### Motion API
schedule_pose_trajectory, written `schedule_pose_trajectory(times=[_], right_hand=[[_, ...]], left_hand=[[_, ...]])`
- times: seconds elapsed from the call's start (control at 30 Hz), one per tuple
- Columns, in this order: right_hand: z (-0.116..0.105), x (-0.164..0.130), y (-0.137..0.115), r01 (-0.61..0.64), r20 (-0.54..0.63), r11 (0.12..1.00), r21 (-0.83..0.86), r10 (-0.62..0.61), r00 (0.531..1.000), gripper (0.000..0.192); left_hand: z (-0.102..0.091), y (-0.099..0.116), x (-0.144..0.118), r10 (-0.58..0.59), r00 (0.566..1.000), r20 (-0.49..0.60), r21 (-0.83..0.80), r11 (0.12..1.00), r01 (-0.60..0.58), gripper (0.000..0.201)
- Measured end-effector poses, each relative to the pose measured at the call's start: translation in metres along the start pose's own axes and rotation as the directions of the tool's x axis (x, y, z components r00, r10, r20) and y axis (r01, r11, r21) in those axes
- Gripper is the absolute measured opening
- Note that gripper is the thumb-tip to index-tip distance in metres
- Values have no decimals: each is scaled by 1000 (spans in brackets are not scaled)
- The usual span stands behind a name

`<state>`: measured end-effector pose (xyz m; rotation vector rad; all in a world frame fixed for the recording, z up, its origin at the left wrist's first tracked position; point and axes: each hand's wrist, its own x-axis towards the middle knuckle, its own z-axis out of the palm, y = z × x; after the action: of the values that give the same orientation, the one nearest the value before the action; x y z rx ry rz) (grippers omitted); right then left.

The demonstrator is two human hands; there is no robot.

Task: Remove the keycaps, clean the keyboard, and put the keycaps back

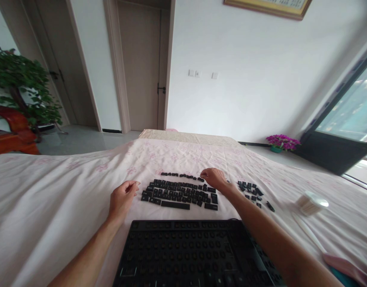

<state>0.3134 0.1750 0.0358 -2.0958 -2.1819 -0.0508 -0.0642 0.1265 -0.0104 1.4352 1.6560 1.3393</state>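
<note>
A black keyboard base point(180, 255) without keycaps on most of its positions lies nearest me on the bed. Beyond it, loose black keycaps point(179, 191) are laid out in rough keyboard rows, with a long space bar point(175, 205) at the front. My left hand point(123, 199) hovers or rests just left of these rows, fingers curled and pressed together. My right hand point(214, 178) is at the right end of the farthest thin row of keycaps point(180, 175), its fingertips pinched. Whatever either hand holds is too small or hidden to make out.
Another cluster of loose keycaps point(251, 189) lies right of my right forearm. Farther right stands a clear round tub of cotton swabs point(311, 202). A wrinkled pink floral sheet point(66, 187) covers the surface. A potted plant point(22, 87) stands at far left.
</note>
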Motion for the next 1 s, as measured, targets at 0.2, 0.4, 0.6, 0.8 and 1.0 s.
schedule_pose_trajectory(times=[0.2,0.4,0.6,0.8,1.0], right_hand=[[-2,-5,3,-33,-7,999,8,33,999,28],[-6,-8,3,-35,40,999,7,35,999,25],[-3,-6,1,-39,46,999,11,38,998,24],[-5,-8,2,-40,28,999,24,39,999,25],[-14,-17,10,-66,25,997,28,65,998,29]], left_hand=[[0,-3,1,5,1000,2,14,1000,-5,38],[0,-3,1,0,1000,8,8,1000,0,38],[0,-2,1,0,1000,4,12,1000,0,38],[0,-4,1,11,1000,6,9,1000,-11,41],[1,-7,3,2,1000,0,18,1000,-2,43]])
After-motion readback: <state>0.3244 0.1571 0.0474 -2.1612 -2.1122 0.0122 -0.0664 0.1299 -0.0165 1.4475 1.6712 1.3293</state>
